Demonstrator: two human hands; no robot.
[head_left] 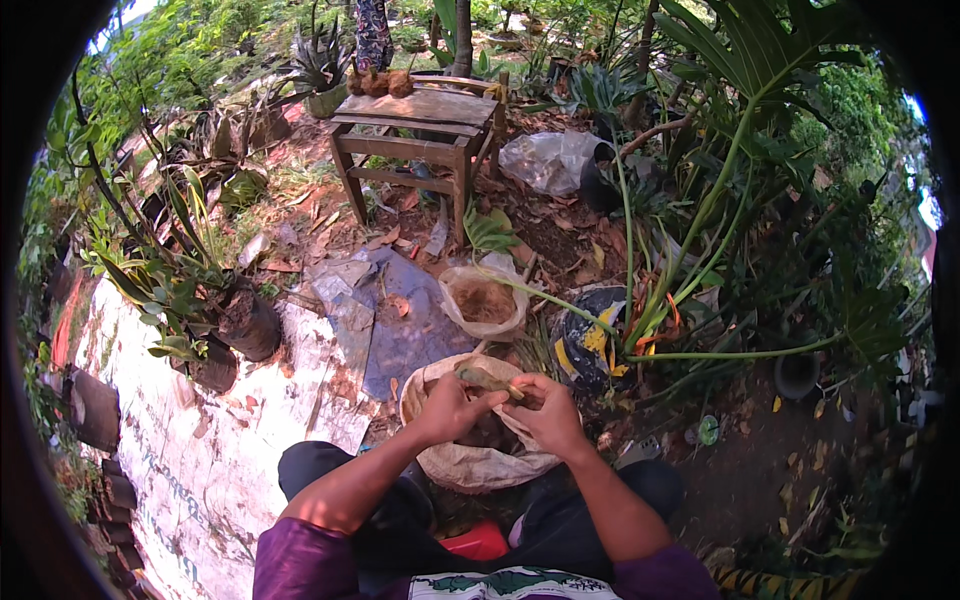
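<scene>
Both my hands are together over an open whitish woven sack (480, 472), which has its rim rolled down and dark brown stuff inside. Between them is a long, thin greenish-brown piece (486, 379); its exact kind is too small to tell. My left hand (450, 410) is closed on its near side, with the piece showing past the fingers. My right hand (550, 415) pinches its right end between thumb and fingers. Just beyond the sack stands a smaller pale bag (509, 318) filled with brown fibre (480, 298).
A wooden stool (410, 105) bearing several brown fibrous balls (374, 84) stands ahead. On the left, potted plants (250, 320) rest by a white sheet (240, 440). A large leafy plant grows from a black-and-yellow pot (580, 335) on the right. Something red (478, 541) lies between my legs.
</scene>
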